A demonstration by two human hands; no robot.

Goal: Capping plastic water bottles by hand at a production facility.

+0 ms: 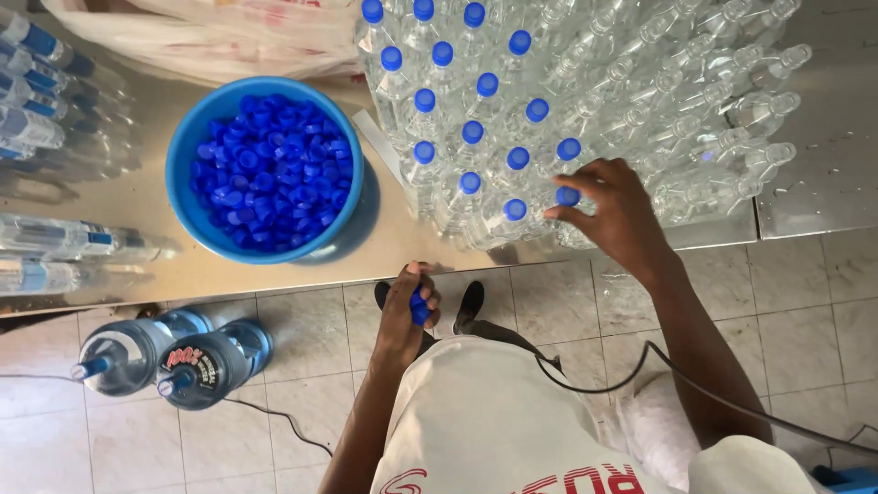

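My right hand [611, 209] rests its fingertips on a blue cap [568, 196] atop a clear plastic bottle at the near edge of a large cluster of bottles [585, 101] on a steel table [119, 197]. Bottles on the left of the cluster wear blue caps; those on the right stand uncapped. My left hand [406, 311] hangs below the table edge, closed around several loose blue caps [419, 309]. A blue bowl [180, 154] full of blue caps [273, 169] sits left of the cluster.
Labelled capped bottles [37, 119] lie along the table's left side. Two large water jugs [169, 355] stand on the tiled floor below. A plastic bag [229, 37] lies at the back. A black cable [695, 389] crosses the floor near my right arm.
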